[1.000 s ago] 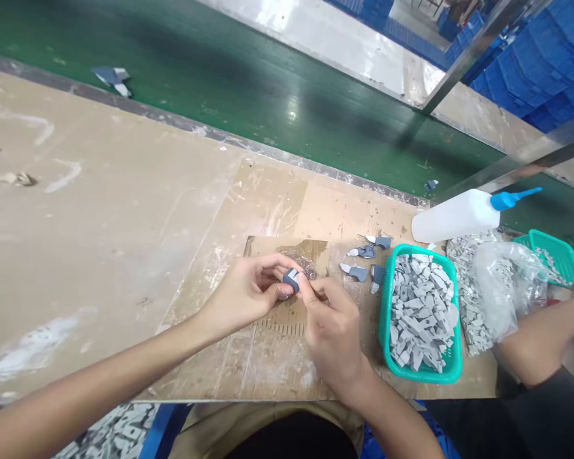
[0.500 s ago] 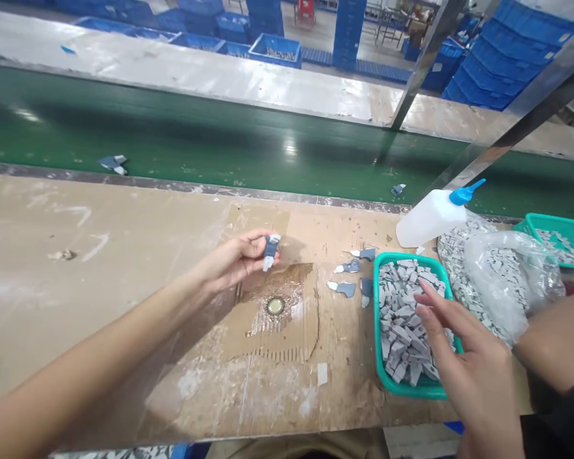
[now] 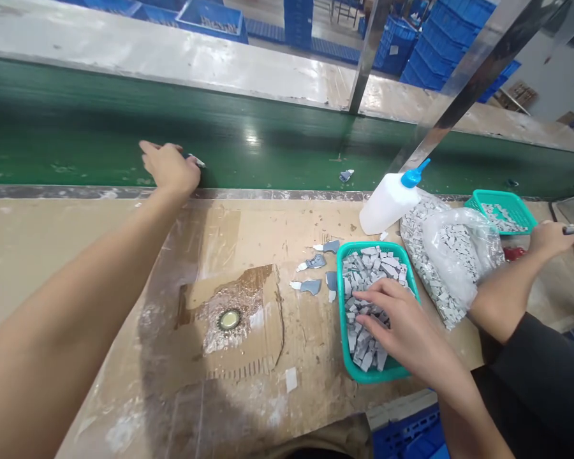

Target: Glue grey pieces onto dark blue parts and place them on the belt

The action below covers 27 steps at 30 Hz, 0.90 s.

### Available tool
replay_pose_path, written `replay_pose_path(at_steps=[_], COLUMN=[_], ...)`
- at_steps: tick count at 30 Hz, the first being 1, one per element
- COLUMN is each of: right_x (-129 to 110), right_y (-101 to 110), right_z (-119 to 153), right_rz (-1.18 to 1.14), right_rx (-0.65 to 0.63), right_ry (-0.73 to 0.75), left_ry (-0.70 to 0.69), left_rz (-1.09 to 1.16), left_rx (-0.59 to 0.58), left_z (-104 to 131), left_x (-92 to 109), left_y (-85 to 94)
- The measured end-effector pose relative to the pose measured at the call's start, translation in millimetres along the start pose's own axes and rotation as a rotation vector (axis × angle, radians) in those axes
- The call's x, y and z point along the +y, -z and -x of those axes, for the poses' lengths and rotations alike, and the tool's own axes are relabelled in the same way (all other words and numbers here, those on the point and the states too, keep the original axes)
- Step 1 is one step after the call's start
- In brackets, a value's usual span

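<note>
Over belt (image 3: 268, 156): left hand (image 3: 172, 167) at piece (image 3: 196, 160), can't tell grip
Basket (image 3: 373, 376): right hand (image 3: 404, 325), fingers (image 3: 379, 298) apart
Tabletop (image 3: 325, 350): smeared
Room: blue crates (image 3: 428, 57)

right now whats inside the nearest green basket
A heap of small grey pieces shows inside the green basket. The right grip covers part of the heap, and the basket's bottom is hidden beneath it.

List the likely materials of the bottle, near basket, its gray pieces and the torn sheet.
Bottle: plastic probably, milky translucent walls.
Basket: likely plastic, glossy molded rim.
Gray pieces: matte, sharp-edged; perhaps plastic or foam.
Torn sheet: corrugated cardboard, brown, ribs showing at ragged edge.
</note>
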State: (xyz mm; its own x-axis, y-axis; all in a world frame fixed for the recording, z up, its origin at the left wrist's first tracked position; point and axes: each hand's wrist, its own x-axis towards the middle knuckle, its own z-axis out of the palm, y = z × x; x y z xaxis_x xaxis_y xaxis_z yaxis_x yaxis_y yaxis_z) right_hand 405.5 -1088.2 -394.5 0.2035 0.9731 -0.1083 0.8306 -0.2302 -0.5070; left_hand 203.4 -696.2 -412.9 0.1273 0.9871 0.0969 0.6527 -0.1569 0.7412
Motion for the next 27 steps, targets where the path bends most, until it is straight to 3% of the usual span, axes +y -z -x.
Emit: replay_pose_path(at_steps=[2,4,6,8,10,13,16,19,22,24,27], right_x=[-0.6,-0.2,0.3,0.2,-0.1,-0.1,0.8,2.9,8.2,12.4,12.9], right_y=[1.0,0.9,1.0,2.5,5.3,10.5,15.8,21.5,25.3,25.0,20.4], right_z=[-1.4,-2.6,-4.0,-6.1,-9.8,-18.8,-28.1,-31.6,-29.1,-26.0,-20.6], right_rz=[-0.017,-0.017,-0.016,-0.010,-0.006,-0.018,-0.028,-0.097,-0.403,-0.700,-1.050], right_rx=[-0.062,-0.106,-0.147,-0.181,-0.204,-0.258,-0.312,-0.292,-0.209,-0.149,-0.076], right_ry=[0.013,0.014,0.015,0.024,0.027,0.025,0.055,0.043,-0.024,-0.077,-0.151], left_ry=[-0.122,-0.281,-0.428,-0.591,-0.741,-0.897,-0.981,-1.000,-0.910,-0.787,-0.492], left_rz=[-0.081,-0.133,-0.092,-0.002,0.044,0.036,-0.027,-0.078,-0.007,0.110,0.318], left_rx=[0.029,-0.066,-0.318,-0.658,-0.858,-0.865,-0.808,-0.831,-0.856,-0.884,-0.936], left_z=[13.5,38.0,72.9,112.0,146.2,175.8,185.0,190.3,196.7,200.0,203.3], left_x=[8.2,18.0,25.7,28.0,23.9,12.7,6.2,5.9,7.1,8.8,13.4], left_y=[-7.2,-15.3,-23.8,-32.1,-40.1,-50.4,-54.3,-52.6,-49.7,-46.9,-38.0])
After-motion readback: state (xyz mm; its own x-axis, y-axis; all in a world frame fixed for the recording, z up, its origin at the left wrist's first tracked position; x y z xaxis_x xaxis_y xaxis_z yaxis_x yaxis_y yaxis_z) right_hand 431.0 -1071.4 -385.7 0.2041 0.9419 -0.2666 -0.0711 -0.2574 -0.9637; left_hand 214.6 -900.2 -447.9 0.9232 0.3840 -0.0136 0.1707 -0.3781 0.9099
